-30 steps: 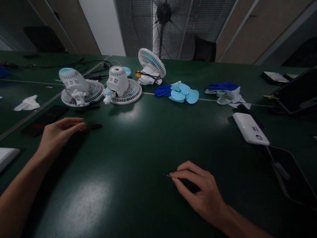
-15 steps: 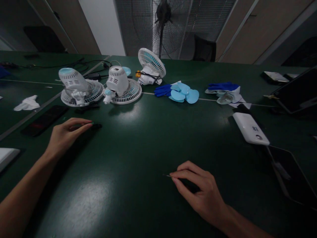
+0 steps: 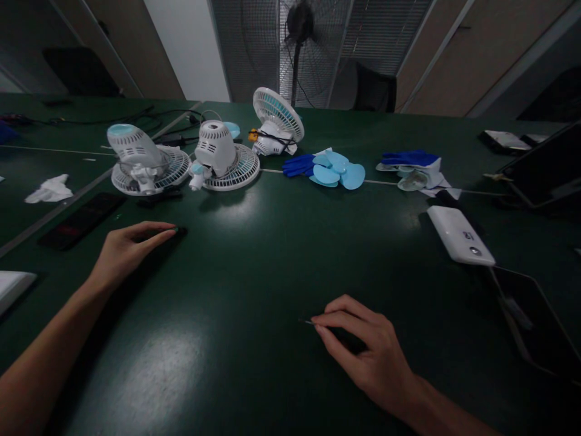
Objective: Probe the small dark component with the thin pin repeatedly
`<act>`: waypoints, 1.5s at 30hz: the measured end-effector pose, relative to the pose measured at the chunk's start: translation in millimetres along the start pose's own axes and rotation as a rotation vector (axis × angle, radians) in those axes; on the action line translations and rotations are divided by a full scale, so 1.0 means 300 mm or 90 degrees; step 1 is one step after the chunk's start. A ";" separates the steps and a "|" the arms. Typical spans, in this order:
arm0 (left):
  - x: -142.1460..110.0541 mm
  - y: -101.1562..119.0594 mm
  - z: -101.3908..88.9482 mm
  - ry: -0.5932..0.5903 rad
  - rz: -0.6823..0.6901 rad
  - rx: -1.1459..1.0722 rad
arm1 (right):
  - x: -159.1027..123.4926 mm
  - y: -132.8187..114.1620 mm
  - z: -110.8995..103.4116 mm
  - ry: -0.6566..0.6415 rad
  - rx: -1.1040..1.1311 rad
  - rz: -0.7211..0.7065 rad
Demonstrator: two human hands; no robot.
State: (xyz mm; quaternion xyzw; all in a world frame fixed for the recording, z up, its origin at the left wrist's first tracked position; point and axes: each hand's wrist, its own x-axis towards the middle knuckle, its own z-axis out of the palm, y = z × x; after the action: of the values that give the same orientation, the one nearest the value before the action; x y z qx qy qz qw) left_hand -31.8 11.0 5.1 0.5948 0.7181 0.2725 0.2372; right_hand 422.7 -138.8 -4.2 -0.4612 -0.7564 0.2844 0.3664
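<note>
The left hand (image 3: 124,247) has slid inward to a small dark piece (image 3: 183,231) around nine o'clock; the right hand (image 3: 370,348) hasn't budged. Left thumb and finger are nearly together right at it, can't tell if they've got it. The right, at five o'clock, pinches a thin sliver (image 3: 307,321) near six. Progress, imo: sliver's in hand, dark piece looks still on the table (image 3: 245,260), nothing joined. Further out, a white fan (image 3: 215,148) sits at ten.

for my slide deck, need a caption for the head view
Right hand pinching a thin piece, left hand at a small dark object, with white fans beyond on the green table.
</note>
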 end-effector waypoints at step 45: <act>-0.011 0.021 0.058 0.027 0.233 0.240 | 0.002 -0.003 -0.003 -0.015 0.013 0.000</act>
State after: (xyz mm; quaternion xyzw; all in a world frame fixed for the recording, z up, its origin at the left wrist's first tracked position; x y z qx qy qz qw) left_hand -15.1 10.5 -3.3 0.7427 0.6414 0.1844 0.0538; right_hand 422.9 -138.6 -2.9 -0.4537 -0.7578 0.2977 0.3623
